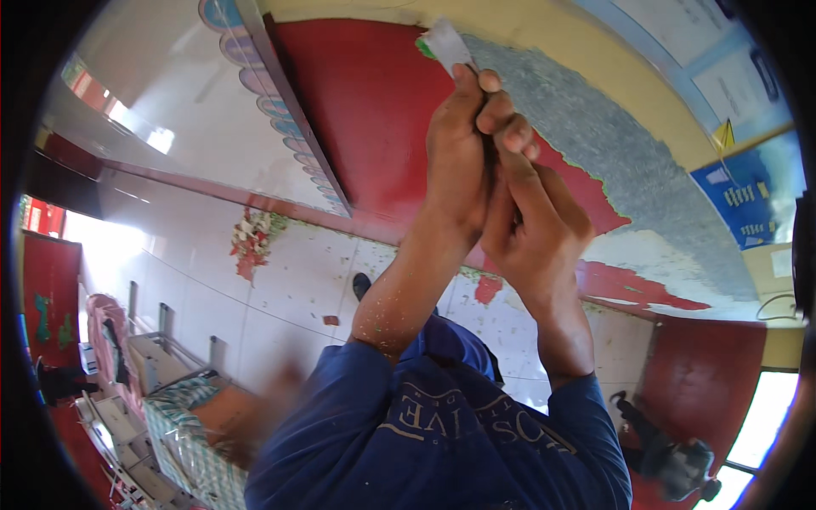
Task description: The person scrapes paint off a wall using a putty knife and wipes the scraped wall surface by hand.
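My left hand (455, 144) and my right hand (540, 217) are both wrapped round a flat metal scraper (444, 44), my left one higher, nearer the blade. The blade touches the wall at the upper edge of a red painted area (357, 93), where a bit of green shows. To the right, a rough grey patch (586, 102) with a ragged green-edged border cuts into the red, below a yellow band (654, 136). Much of the scraper's handle is hidden in my fingers.
Paint chips (255, 238) lie on white floor tiles (297, 289). Stacked furniture (119, 408) with pink and checked cloths stands at the lower left. A dark-clothed person (680, 463) is at the lower right. A blue board (735, 195) hangs on the right; a scalloped strip (255, 81) runs upper left.
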The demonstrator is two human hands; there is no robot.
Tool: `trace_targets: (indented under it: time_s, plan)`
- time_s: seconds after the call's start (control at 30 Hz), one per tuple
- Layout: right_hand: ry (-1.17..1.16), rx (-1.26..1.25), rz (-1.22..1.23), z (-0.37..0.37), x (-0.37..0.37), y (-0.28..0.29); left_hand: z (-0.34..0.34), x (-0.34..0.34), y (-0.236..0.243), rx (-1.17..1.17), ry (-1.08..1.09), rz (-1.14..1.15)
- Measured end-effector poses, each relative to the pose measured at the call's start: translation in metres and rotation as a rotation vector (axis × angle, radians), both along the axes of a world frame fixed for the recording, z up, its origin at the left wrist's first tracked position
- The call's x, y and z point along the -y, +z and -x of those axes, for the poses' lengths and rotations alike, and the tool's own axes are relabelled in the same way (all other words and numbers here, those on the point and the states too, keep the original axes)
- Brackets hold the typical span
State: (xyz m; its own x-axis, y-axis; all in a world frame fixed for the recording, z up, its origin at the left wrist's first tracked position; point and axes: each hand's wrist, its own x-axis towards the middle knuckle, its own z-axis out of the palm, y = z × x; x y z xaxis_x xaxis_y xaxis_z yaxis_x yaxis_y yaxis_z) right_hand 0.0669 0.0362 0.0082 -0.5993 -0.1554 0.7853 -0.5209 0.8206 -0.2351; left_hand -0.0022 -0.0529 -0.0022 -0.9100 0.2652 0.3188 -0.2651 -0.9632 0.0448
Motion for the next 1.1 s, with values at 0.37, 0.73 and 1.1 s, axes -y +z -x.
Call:
trace_targets:
  time_s: [0.37,0.73,1.1]
  plan:
    - [-0.14,-0.044,-0.172,0.001,0.007,0.014,-0.005,-0.004,0.019,0.121,-0.145,0.164]
    - [-0.212,0.077,-0.318,-0.001,0.022,0.033,-0.001,0.009,0.023,0.105,-0.162,0.033]
    - [-0.203,-0.015,-0.355,-0.002,0.012,0.038,-0.009,-0.01,0.023,0.077,-0.221,-0.113]
